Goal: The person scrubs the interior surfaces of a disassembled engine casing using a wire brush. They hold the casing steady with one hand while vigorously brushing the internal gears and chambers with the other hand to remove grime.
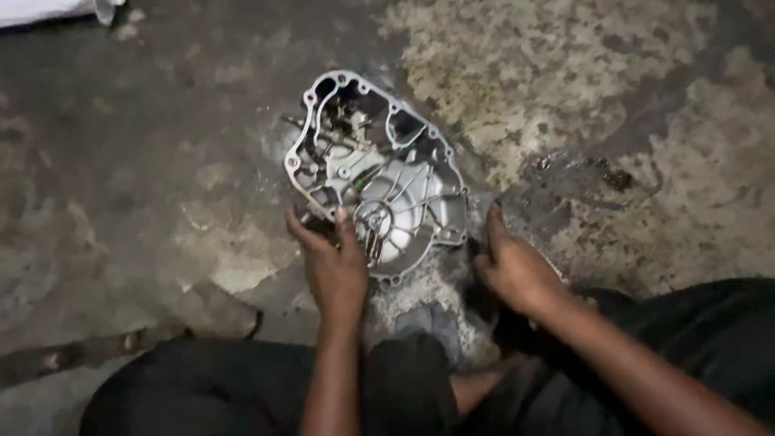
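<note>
Nearest us, our knees in dark trousers (202, 387) fill the bottom edge, w/ both forearms reaching out over them. Our left hand (333, 262) lies on the near-left rim of the engine cover (387, 178), thumb and fingers partly spread and curled onto the edge; what's under the palm we can't tell. Our right hand (513, 270) sits just right of the cover, forefinger stretched toward its near-right corner, other fingers tucked in; can't tell if it's touching. The cover lies open side up on the floor (145, 186), mid-scene, ribs and small parts inside. Dark oily patch (589, 173) to the right, pale mottled concrete (517, 73) beyond. Far left corner: a white sack (48, 10).
</note>
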